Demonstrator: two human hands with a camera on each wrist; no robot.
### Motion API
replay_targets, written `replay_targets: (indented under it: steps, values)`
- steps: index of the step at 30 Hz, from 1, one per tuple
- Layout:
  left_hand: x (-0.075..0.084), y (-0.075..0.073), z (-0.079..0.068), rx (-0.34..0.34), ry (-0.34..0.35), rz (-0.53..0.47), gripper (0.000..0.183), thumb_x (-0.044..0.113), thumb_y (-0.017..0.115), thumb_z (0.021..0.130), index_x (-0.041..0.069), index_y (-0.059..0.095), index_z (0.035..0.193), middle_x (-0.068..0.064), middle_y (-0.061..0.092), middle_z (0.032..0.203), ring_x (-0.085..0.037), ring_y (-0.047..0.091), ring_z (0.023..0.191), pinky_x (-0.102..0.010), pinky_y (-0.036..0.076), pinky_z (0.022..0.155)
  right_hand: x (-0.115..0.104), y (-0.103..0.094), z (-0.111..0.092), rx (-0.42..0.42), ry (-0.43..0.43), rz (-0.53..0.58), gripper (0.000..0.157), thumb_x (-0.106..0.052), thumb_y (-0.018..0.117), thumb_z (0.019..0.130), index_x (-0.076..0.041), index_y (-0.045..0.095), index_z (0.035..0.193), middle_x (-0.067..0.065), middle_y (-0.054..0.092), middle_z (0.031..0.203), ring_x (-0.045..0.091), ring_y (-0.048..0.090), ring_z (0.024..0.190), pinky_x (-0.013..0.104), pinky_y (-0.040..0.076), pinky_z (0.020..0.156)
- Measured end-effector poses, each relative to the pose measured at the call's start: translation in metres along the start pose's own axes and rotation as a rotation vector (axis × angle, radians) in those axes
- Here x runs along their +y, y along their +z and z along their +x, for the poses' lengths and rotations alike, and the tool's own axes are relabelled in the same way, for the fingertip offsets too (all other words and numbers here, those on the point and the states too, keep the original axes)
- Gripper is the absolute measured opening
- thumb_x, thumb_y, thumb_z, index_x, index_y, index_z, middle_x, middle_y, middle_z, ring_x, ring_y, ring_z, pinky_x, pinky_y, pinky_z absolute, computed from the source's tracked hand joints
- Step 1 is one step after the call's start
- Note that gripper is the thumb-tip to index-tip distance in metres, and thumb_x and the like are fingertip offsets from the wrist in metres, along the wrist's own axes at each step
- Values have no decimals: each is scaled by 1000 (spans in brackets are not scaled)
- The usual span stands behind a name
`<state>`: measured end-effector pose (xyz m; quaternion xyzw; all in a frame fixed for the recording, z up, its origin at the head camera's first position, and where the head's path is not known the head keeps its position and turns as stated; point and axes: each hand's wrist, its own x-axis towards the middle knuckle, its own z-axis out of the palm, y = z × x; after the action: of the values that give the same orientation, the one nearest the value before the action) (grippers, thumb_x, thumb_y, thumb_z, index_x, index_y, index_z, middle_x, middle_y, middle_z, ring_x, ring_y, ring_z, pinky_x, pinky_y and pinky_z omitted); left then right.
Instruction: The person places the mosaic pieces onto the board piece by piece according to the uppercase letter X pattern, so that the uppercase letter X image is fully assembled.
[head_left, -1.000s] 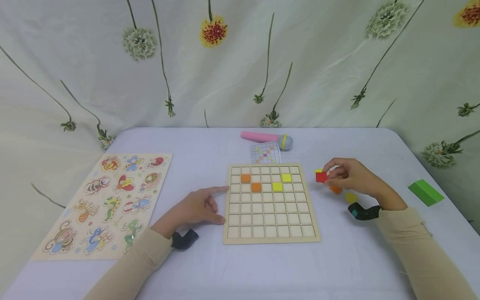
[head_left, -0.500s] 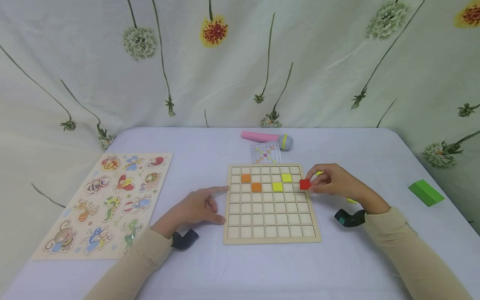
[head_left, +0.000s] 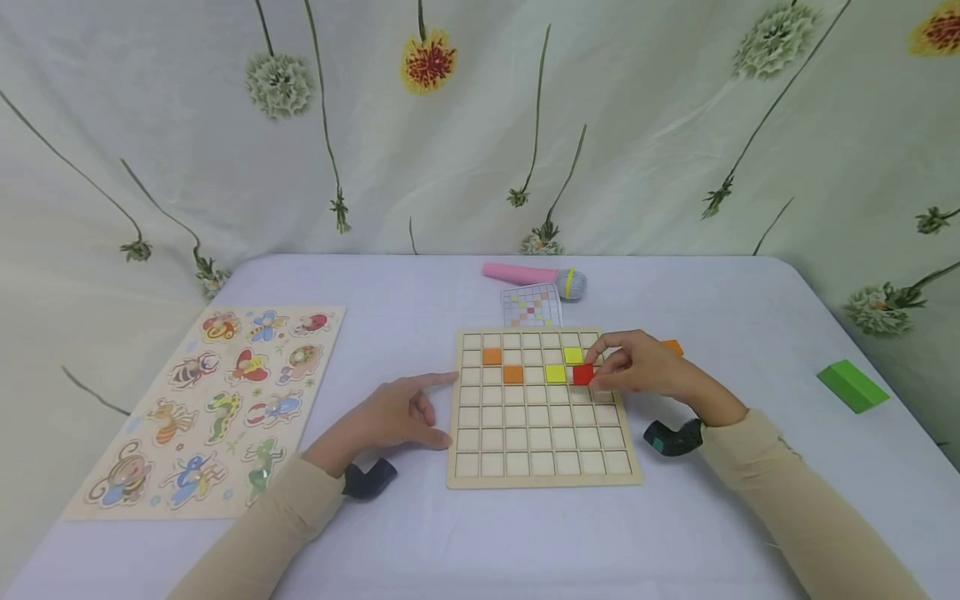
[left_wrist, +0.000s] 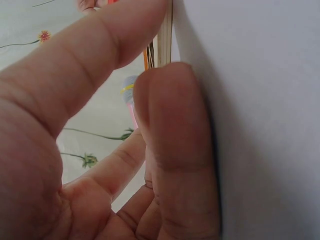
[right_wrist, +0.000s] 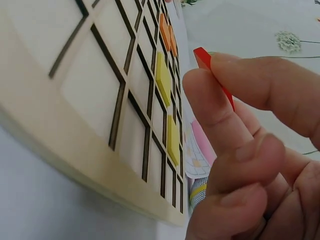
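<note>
Between thumb and fingertip, my right hand (head_left: 637,365) pinches a red square tile (head_left: 582,374) over the right part of the wooden grid board (head_left: 543,482). In the right wrist view the red tile (right_wrist: 202,57) is tilted and held above the board's surface. Two orange tiles (head_left: 513,374) and two yellow tiles (head_left: 555,373) lie in cells of the board's upper rows. My left hand (head_left: 393,412) rests at the board's left edge, index finger extended and thumb touching or close to the rim; the other fingers are curled in, holding nothing.
Behind the board lie a printed pattern card (head_left: 531,306) and a pink toy microphone (head_left: 525,273). A picture puzzle board (head_left: 217,408) lies on the left, a green block (head_left: 852,385) on the right. An orange tile (head_left: 672,347) shows past my right wrist.
My right hand has carried the red tile leftward from beside the loose tiles to above the grid board. The left hand has stayed in place.
</note>
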<state>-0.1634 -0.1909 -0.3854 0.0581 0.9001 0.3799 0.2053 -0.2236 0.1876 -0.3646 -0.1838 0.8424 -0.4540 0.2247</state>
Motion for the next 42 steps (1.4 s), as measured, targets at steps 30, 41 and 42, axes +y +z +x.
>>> replay_targets:
  steps: [30,41,42]
  values:
    - [-4,-1,2,-11,31,-18,93,13,98,78,12,54,160,-7,64,91,-20,57,75,-34,48,70,-19,37,32,-99,-46,-125,20,-9,82,91,-3,73,108,3,79,85,13,67,79,31,49,78]
    - [-4,-1,2,-9,19,-16,93,13,98,78,13,54,160,-7,63,91,-20,56,74,-33,47,69,-27,45,37,-63,-87,-228,19,-11,86,88,-6,75,102,0,73,82,12,62,75,30,50,75]
    - [-4,-1,2,-9,19,-17,93,13,98,78,13,54,160,-7,63,91,-20,56,75,-33,47,69,-28,46,37,-62,-83,-235,19,-11,86,88,-6,75,103,0,72,82,12,62,75,30,49,75]
